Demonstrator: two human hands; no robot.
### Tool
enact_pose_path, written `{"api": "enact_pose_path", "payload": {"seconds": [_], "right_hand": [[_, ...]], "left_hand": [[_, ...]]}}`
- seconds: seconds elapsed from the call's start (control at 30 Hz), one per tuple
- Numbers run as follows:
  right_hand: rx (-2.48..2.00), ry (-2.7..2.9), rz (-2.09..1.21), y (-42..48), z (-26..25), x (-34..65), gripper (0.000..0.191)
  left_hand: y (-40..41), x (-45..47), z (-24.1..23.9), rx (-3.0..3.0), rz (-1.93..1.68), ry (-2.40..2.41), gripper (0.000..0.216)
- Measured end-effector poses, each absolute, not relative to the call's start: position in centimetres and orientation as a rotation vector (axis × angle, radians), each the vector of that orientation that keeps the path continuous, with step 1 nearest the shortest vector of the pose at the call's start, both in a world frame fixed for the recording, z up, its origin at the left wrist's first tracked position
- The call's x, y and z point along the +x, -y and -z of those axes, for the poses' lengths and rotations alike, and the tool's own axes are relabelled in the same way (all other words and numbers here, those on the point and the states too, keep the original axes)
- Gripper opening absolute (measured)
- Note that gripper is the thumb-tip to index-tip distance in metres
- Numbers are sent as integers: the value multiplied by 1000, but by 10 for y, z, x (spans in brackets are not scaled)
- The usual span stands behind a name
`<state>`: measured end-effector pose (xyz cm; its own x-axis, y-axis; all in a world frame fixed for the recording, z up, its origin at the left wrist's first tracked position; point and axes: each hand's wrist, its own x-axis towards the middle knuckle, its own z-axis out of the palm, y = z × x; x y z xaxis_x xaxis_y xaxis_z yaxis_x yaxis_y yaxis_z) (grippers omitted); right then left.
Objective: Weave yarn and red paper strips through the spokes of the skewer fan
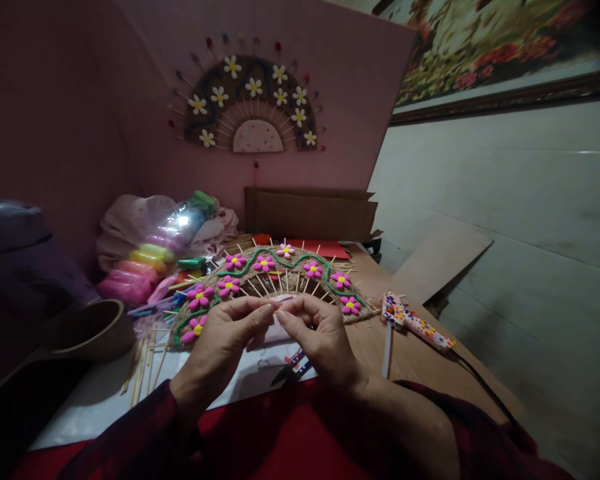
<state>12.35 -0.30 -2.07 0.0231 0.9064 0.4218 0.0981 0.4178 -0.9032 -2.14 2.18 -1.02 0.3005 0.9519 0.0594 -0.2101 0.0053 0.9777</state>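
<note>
My left hand (233, 340) and my right hand (323, 337) meet fingertip to fingertip, both pinched. Something tiny and reddish, too small to name, shows between the fingertips. Just behind them lies a twine-covered fan (253, 268) with pink clay flowers (264, 264), a wavy green line (300, 262) and thin wooden sticks along its curves. My hands hide part of its lower middle. Under my right hand, a dark-bladed cutting tool (293, 370) with blue handles rests on white paper (230, 387), partly covered by the hand.
A flower-patterned glue gun (415, 325) with a cord lies at right. Loose sticks (143, 363), a brown round container (93, 330) and bagged colored clay (153, 257) stand at left. Behind are cardboard (310, 213) and a finished-looking fan (253, 87) hanging on the wall.
</note>
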Motion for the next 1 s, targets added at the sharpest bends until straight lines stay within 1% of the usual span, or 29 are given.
{"api": "enact_pose_path", "payload": {"seconds": [0.13, 0.3, 0.5, 0.67, 1.0], "right_hand": [[-976, 1503, -717, 1, 22, 123, 14], [-1025, 1577, -620, 1, 23, 123, 10], [-1058, 1571, -528, 2, 24, 123, 15], [-1073, 1576, -488, 0, 27, 124, 13], [-1036, 1541, -488, 4, 27, 125, 13]], "left_hand": [[-22, -20, 11, 1286, -1153, -922, 25], [-22, -20, 12, 1248, -1164, -934, 28], [-20, -20, 9, 1305, -1177, -940, 24], [-22, -21, 11, 1308, -1159, -940, 24], [-25, -22, 7, 892, -1152, -759, 30]]}}
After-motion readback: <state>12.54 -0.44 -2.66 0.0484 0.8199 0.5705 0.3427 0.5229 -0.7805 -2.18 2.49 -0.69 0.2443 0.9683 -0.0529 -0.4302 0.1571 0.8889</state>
